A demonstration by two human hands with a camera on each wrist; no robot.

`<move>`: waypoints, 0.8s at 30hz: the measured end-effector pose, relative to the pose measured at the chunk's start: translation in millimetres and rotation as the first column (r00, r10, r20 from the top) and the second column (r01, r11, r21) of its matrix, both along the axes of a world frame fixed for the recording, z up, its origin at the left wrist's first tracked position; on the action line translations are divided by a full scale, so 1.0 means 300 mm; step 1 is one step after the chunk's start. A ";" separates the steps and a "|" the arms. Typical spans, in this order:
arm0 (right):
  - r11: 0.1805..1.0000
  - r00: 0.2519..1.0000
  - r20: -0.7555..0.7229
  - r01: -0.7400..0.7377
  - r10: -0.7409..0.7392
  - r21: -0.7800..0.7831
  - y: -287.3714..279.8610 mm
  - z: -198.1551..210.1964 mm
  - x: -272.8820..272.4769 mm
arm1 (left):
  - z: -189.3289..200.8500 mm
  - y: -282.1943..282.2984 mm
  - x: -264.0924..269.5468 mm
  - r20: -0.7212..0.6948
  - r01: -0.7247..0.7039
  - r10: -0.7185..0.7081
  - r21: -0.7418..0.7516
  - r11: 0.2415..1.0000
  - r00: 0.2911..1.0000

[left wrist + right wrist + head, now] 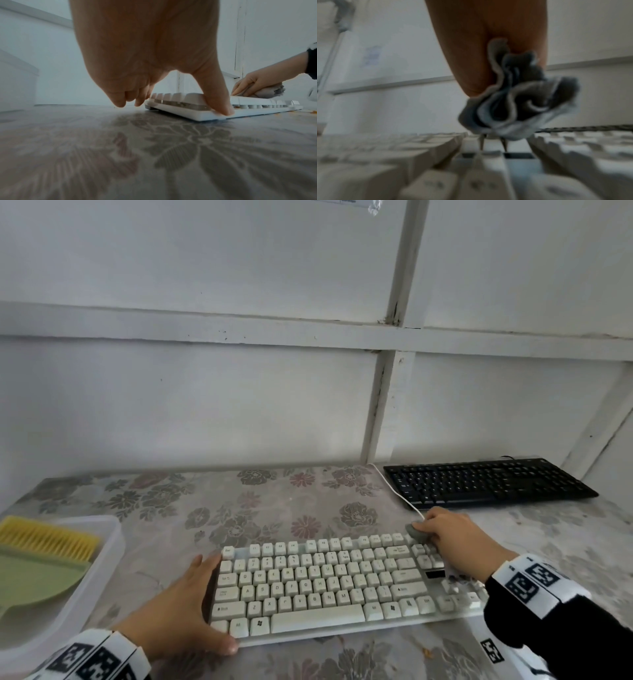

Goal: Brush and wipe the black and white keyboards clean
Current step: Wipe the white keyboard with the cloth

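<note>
The white keyboard (pixel 325 580) lies near the table's front edge. My left hand (pixel 185 607) braces its left end: the fingers lie straight along the side and the thumb (pixel 221 105) presses on the front corner. My right hand (pixel 448 539) grips a bunched grey cloth (pixel 416 530) and holds it down on the keyboard's upper right keys. In the right wrist view the cloth (pixel 518 97) hangs crumpled from the palm just above the keys (pixel 402 162). The black keyboard (pixel 486 484) sits untouched at the back right.
A clear plastic tray (pixel 109 559) at the left holds a yellow brush (pixel 48 537) and a green dustpan (pixel 37 577). A white cable (pixel 400 498) runs from the white keyboard to the wall. Small orange crumbs (pixel 313 111) lie by the keyboard's front edge. A white wall backs the table.
</note>
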State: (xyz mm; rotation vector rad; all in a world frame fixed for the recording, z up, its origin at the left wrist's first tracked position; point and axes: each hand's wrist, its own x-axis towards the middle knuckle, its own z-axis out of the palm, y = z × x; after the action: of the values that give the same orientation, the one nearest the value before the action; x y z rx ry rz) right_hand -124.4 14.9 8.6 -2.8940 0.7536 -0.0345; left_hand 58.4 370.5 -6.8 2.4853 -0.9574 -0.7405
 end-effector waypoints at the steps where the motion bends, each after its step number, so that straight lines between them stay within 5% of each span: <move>1: 0.997 0.997 -0.008 0.074 -0.074 0.013 -0.010 0.000 0.012 | -0.003 0.001 0.003 -0.011 0.010 -0.010 -0.010 1.000 1.000; 4: 0.989 0.987 -0.062 0.146 -0.146 0.000 -0.019 0.017 0.040 | -0.006 -0.001 0.004 -0.037 0.021 -0.021 0.008 1.000 0.999; 10: 0.967 0.988 0.085 -0.147 0.132 0.209 0.152 0.042 0.105 | -0.024 0.003 0.019 -0.070 0.032 -0.037 -0.076 0.997 0.997; 13: 0.969 0.979 0.089 -0.198 0.186 0.150 0.169 -0.001 0.089 | -0.026 0.002 0.019 -0.093 0.029 -0.037 -0.085 0.996 0.995; 16: 0.989 0.989 0.008 -0.145 0.145 0.009 0.105 -0.003 0.033 | -0.023 0.001 0.015 -0.090 0.022 -0.028 -0.069 0.997 0.996; 24: 0.995 0.997 0.023 0.066 -0.068 0.068 -0.036 0.023 -0.016 | -0.006 -0.007 0.006 -0.098 0.023 -0.028 -0.045 0.999 0.995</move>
State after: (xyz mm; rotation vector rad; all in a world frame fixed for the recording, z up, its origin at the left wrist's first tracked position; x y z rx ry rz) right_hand -129.1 4.1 15.6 -2.7992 0.8314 -0.0520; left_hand 60.3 368.5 -8.5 2.3796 -0.9610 -0.8327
